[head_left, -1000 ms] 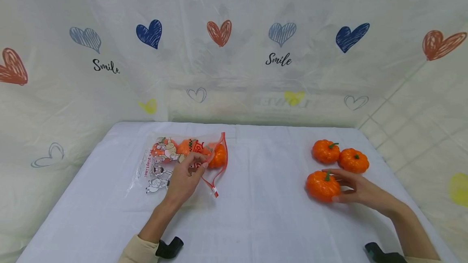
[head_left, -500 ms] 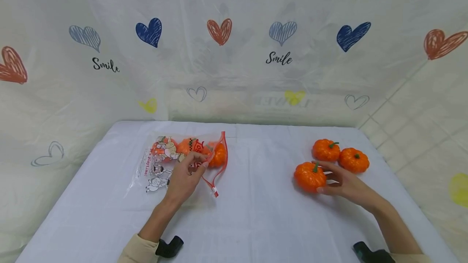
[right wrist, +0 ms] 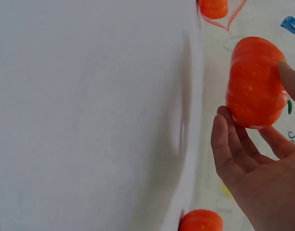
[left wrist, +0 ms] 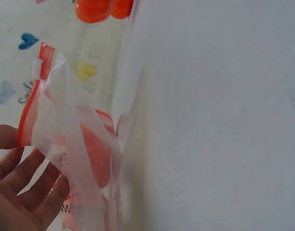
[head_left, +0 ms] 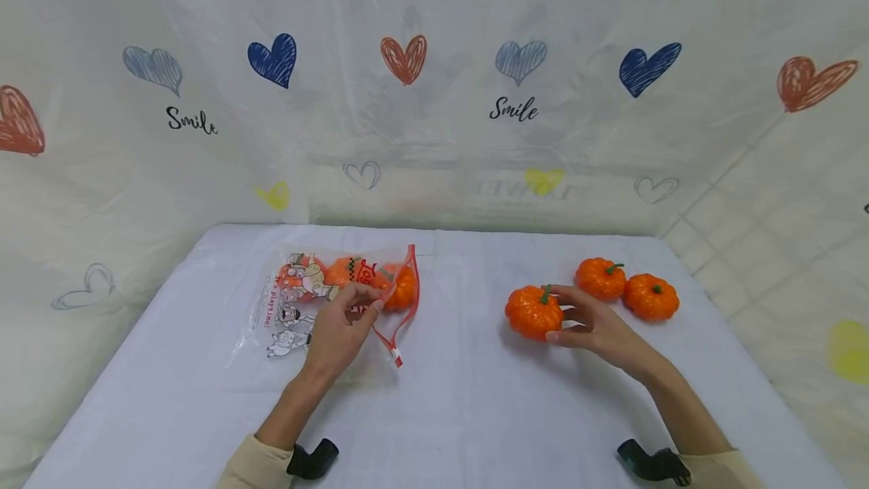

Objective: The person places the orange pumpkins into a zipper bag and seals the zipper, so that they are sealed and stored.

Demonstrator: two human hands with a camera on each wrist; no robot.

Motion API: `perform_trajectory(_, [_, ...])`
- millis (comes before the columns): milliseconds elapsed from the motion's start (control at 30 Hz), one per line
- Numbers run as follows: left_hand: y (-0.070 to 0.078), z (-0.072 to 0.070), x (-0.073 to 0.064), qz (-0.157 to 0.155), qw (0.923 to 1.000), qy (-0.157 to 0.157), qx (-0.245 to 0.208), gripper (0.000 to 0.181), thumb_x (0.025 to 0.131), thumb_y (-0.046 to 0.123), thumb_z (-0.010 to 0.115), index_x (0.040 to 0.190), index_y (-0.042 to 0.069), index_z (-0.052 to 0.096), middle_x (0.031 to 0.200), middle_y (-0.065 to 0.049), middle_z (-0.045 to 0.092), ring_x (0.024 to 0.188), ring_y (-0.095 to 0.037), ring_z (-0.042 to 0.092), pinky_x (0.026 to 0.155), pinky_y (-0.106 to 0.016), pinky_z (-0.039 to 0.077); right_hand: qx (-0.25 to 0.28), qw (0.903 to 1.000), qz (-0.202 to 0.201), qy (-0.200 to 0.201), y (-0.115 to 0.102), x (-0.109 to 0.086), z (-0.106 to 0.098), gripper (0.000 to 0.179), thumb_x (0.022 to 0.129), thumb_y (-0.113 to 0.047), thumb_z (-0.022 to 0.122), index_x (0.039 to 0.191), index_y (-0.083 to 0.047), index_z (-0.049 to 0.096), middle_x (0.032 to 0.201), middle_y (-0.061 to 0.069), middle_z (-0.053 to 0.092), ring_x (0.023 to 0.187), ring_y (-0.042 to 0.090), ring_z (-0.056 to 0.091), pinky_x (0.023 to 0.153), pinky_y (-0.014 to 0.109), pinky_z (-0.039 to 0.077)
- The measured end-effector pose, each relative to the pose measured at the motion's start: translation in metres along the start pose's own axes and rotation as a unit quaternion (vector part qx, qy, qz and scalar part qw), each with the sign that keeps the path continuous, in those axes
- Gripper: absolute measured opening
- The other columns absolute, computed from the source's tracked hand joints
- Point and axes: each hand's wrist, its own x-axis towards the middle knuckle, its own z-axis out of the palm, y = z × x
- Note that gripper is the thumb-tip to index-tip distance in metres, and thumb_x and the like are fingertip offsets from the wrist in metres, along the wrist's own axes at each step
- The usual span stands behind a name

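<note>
My left hand [head_left: 344, 329] pinches the red-edged mouth of a clear zip bag [head_left: 292, 342], holding that edge raised. Cartoon animals are printed on the bag, and several orange toy pumpkins [head_left: 402, 289] show through the plastic. In the left wrist view the red zip strip [left wrist: 27, 118] runs from between thumb and fingers, its mouth gaping. My right hand [head_left: 597, 327] grips another small pumpkin [head_left: 532, 313] with a green stem, thumb on one side and fingers on the other. The right wrist view shows this pumpkin [right wrist: 255, 84] held above the white tablecloth.
Two more orange pumpkins, one at the back [head_left: 600, 278] and one beside it [head_left: 650, 298], sit at the table's right. A white cloth covers the table [head_left: 462, 413]. Behind it hangs a pale curtain [head_left: 448, 134] printed with hearts and "Smile".
My right hand has carried the gripped pumpkin leftward and slightly back, away from the two others, toward the bag. The left hand and the bag have stayed in place.
</note>
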Motion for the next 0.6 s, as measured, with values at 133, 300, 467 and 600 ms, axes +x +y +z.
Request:
perform_trajectory(133, [-0.001,0.000,0.000,0.004,1.0000,0.002,-0.002,0.014,0.101,0.022,0.069,0.115,0.017,0.070,0.115,0.000,0.076,0.116,-0.020,0.069,0.090,-0.019,0.054,0.015,0.9998,-0.008,-0.005,-0.006,0.012,0.013,0.071,0.093,-0.028,0.077,0.154,-0.013,0.044,0.153,0.018,0.051,0.129,0.035,0.059,0.092,0.024,0.057])
perform_trajectory(300, [-0.002,-0.001,0.000,0.005,1.0000,0.004,-0.003,0.014,0.100,0.022,0.070,0.114,0.017,0.071,0.113,0.000,0.077,0.114,-0.020,0.070,0.090,-0.020,0.055,0.045,0.9987,-0.023,-0.005,-0.013,0.023,0.026,0.070,0.094,-0.024,0.076,0.154,-0.010,0.043,0.152,0.021,0.050,0.128,0.035,0.058,0.095,0.022,0.057])
perform_trajectory(467, [-0.002,-0.001,0.000,0.002,1.0000,0.005,-0.003,0.015,0.100,0.022,0.070,0.114,0.017,0.071,0.114,-0.001,0.077,0.116,-0.020,0.070,0.090,-0.020,0.054,0.058,0.9978,-0.032,0.004,-0.018,0.033,0.037,0.067,0.094,-0.023,0.077,0.151,-0.008,0.045,0.153,0.020,0.051,0.129,0.035,0.059,0.096,0.020,0.055])
perform_trajectory(600, [-0.003,0.000,0.000,0.006,0.9999,0.010,-0.003,0.015,0.100,0.022,0.070,0.114,0.017,0.071,0.114,-0.001,0.076,0.115,-0.020,0.070,0.089,-0.019,0.054,0.063,0.9976,-0.028,0.004,-0.023,0.040,0.045,0.065,0.093,-0.025,0.077,0.149,-0.010,0.047,0.153,0.018,0.052,0.129,0.035,0.060,0.098,0.028,0.058])
